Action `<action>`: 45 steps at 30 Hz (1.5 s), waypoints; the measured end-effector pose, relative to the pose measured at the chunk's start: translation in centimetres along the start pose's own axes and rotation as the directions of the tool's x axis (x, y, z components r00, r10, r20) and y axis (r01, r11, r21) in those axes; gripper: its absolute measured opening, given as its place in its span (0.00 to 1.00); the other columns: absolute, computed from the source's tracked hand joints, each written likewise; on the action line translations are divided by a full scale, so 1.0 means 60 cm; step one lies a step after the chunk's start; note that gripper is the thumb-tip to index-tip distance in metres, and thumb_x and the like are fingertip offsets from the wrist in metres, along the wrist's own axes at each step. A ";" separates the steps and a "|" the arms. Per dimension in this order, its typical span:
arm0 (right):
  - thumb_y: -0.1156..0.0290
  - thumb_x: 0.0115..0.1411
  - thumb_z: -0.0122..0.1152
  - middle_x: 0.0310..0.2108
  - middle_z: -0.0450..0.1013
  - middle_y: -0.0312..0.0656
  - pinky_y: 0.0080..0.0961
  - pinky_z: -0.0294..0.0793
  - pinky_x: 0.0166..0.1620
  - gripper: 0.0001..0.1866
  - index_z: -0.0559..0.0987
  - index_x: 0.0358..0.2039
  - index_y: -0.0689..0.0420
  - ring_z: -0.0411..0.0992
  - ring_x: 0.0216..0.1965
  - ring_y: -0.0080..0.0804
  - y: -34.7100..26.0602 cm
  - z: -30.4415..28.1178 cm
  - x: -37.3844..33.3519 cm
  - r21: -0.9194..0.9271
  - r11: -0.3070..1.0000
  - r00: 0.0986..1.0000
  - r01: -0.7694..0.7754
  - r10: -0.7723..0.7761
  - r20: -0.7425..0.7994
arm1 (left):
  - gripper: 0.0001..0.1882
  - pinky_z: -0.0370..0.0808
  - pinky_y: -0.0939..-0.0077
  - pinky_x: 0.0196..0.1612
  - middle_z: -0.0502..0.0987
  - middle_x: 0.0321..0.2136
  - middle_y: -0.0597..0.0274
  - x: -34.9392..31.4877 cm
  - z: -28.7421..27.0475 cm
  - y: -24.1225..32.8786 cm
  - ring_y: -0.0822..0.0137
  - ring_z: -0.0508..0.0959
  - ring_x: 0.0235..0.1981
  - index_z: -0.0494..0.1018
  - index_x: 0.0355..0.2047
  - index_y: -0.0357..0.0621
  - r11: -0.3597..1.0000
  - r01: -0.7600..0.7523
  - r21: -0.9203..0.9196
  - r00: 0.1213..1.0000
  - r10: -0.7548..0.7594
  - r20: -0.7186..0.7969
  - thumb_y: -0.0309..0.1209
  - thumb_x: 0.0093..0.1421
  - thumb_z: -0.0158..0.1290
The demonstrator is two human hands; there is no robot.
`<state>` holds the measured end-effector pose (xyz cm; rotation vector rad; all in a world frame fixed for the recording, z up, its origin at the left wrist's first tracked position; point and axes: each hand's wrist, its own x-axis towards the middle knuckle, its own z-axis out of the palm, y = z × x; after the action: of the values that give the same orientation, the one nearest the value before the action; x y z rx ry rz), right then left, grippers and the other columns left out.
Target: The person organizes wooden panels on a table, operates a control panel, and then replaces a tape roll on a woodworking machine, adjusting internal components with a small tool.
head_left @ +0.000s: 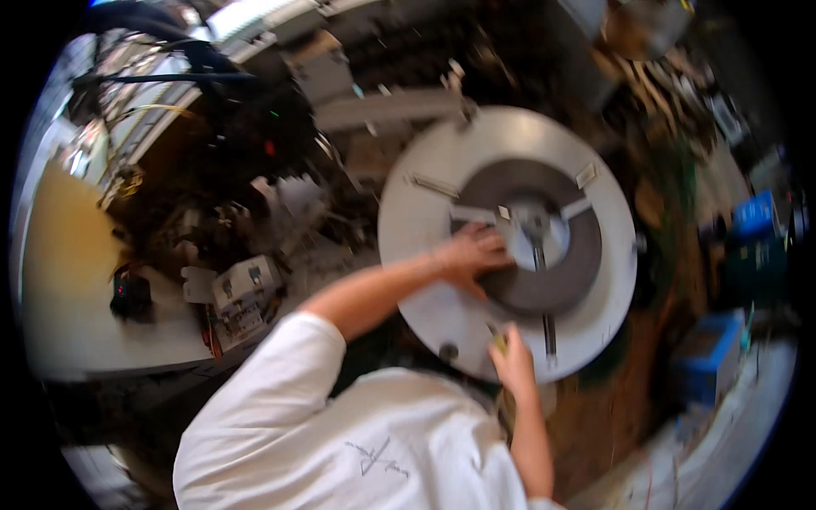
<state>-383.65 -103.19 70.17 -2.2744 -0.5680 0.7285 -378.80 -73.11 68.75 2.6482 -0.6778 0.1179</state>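
A large pale metal disc with several slots near its rim lies in front of me. On it rests a dark grey ring around a shiny round hub, with metal arms reaching across the ring. My left hand is spread over the ring's left side, fingers apart and seemingly touching it. Near the disc's front edge, my right hand is closed on a small tool with a yellowish handle and a thin dark tip. Motion blur hides the tool's exact kind.
Left of the disc, a small light-coloured device sits by a pale tabletop bearing a black object. A grey bar lies beyond the disc. Blue boxes stand at the right. Blurred clutter fills the far left.
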 end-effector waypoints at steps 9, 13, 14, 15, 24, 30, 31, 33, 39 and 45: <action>0.55 0.76 0.48 0.17 0.65 0.35 0.20 0.58 0.16 0.15 0.70 0.41 0.55 0.60 0.12 0.21 0.217 -0.128 -0.108 0.747 0.644 0.929 -0.166 0.357 -0.101 | 0.50 0.37 0.36 0.74 0.44 0.75 0.35 0.141 0.151 0.304 0.45 0.42 0.77 0.54 0.74 0.43 0.864 0.495 -0.089 0.865 -0.500 -0.046 0.58 0.60 0.58; 0.54 0.76 0.46 0.18 0.66 0.37 0.21 0.62 0.17 0.18 0.71 0.44 0.57 0.63 0.13 0.23 0.261 -0.156 -0.066 0.771 0.617 0.971 -0.160 0.239 0.010 | 0.39 0.39 0.46 0.76 0.44 0.77 0.53 0.131 0.150 0.229 0.57 0.42 0.78 0.54 0.74 0.46 0.991 0.135 -0.028 0.989 -0.133 0.063 0.55 0.72 0.44; 0.54 0.76 0.47 0.19 0.67 0.37 0.21 0.63 0.17 0.17 0.71 0.44 0.57 0.64 0.14 0.23 0.256 -0.160 -0.052 0.742 0.646 0.975 -0.179 0.220 0.044 | 0.38 0.39 0.48 0.77 0.45 0.77 0.53 0.121 0.155 0.216 0.56 0.42 0.78 0.55 0.74 0.46 0.996 0.086 -0.017 0.995 -0.085 0.050 0.55 0.72 0.43; 0.55 0.76 0.47 0.20 0.69 0.36 0.20 0.64 0.17 0.17 0.72 0.44 0.57 0.66 0.15 0.24 0.257 -0.166 -0.036 0.713 0.675 0.976 -0.190 0.207 0.064 | 0.38 0.42 0.48 0.76 0.46 0.77 0.53 0.125 0.153 0.208 0.56 0.42 0.78 0.55 0.74 0.46 0.999 0.041 -0.011 0.998 -0.040 0.048 0.53 0.72 0.44; 0.63 0.73 0.57 0.24 0.76 0.40 0.22 0.67 0.20 0.13 0.76 0.45 0.62 0.67 0.17 0.22 0.271 -0.174 0.025 0.661 0.744 0.993 -0.100 0.115 0.020 | 0.19 0.75 0.62 0.56 0.74 0.52 0.58 0.220 0.093 0.184 0.53 0.66 0.61 0.83 0.44 0.50 0.969 -0.126 -0.211 0.968 0.166 0.187 0.35 0.50 0.69; 0.64 0.69 0.57 0.22 0.77 0.39 0.20 0.63 0.20 0.14 0.80 0.37 0.64 0.65 0.15 0.20 0.240 -0.162 0.034 0.497 0.846 0.981 -0.193 0.153 0.120 | 0.12 0.76 0.58 0.48 0.81 0.40 0.67 0.332 0.103 0.148 0.56 0.67 0.58 0.87 0.31 0.56 0.975 -0.211 -0.065 0.705 0.198 0.681 0.40 0.45 0.72; 0.65 0.69 0.57 0.20 0.76 0.38 0.21 0.62 0.20 0.14 0.81 0.34 0.64 0.64 0.15 0.19 0.231 -0.161 0.033 0.439 0.883 0.986 -0.166 0.138 0.096 | 0.14 0.76 0.59 0.49 0.83 0.39 0.70 0.340 0.114 0.147 0.58 0.67 0.59 0.88 0.31 0.58 0.958 -0.282 -0.045 0.677 0.232 0.699 0.45 0.43 0.73; 0.65 0.69 0.57 0.19 0.75 0.37 0.20 0.62 0.20 0.14 0.82 0.33 0.64 0.64 0.14 0.19 0.240 -0.153 0.037 0.440 0.891 0.993 -0.114 0.102 0.050 | 0.12 0.77 0.61 0.48 0.85 0.39 0.71 0.366 0.118 0.145 0.61 0.75 0.52 0.88 0.33 0.58 0.952 -0.301 -0.062 0.608 0.242 0.757 0.42 0.48 0.71; 0.66 0.70 0.58 0.17 0.73 0.36 0.21 0.58 0.18 0.15 0.82 0.31 0.64 0.61 0.14 0.18 0.246 -0.133 0.038 0.495 0.868 0.995 -0.047 0.086 -0.056 | 0.11 0.78 0.64 0.45 0.87 0.40 0.70 0.398 0.127 0.152 0.65 0.83 0.43 0.88 0.38 0.58 0.955 -0.292 -0.056 0.455 0.190 0.870 0.40 0.53 0.69; 0.66 0.70 0.58 0.19 0.73 0.36 0.20 0.59 0.18 0.14 0.82 0.33 0.63 0.62 0.13 0.18 0.203 -0.155 0.018 0.580 0.783 0.974 -0.224 0.202 0.103 | 0.12 0.77 0.64 0.46 0.86 0.41 0.70 0.387 0.144 0.138 0.64 0.82 0.45 0.88 0.39 0.59 0.921 -0.383 -0.065 0.495 0.265 0.828 0.42 0.55 0.69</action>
<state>-374.62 -115.16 66.92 -1.7481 -0.0632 0.9091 -362.50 -93.50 67.99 2.5393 -1.5109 -1.1126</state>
